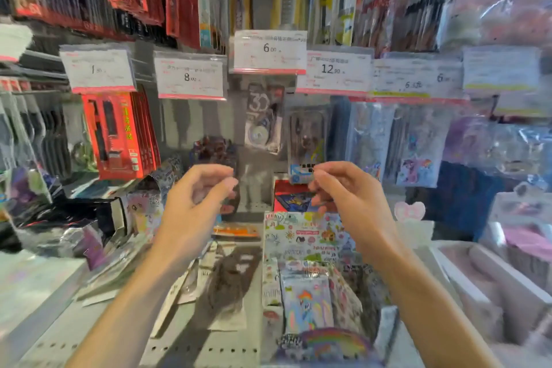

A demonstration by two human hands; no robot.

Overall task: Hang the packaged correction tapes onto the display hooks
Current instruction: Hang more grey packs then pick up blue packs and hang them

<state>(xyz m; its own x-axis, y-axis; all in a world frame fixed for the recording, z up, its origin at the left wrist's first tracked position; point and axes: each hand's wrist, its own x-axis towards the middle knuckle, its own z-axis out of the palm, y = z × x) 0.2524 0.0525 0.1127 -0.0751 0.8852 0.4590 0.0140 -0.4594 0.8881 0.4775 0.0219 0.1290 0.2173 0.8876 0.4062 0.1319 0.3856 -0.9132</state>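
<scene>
A packaged correction tape (264,119), clear plastic with a dark card and a round white spool, hangs on a display hook under the 6.00 price tag (269,51). My left hand (198,199) and my right hand (351,197) are raised side by side below that package, apart from it. The fingers of both are loosely curled and I see nothing held in either. Several flat, blurred packages (191,281) lie on the perforated shelf (191,346) under my left forearm.
Red carded items (119,134) hang at the left and a clear package with a blue label (306,143) hangs just right of the tape. Sticker packs (307,293) stand in a bin at the front. White trays (493,284) sit at the right.
</scene>
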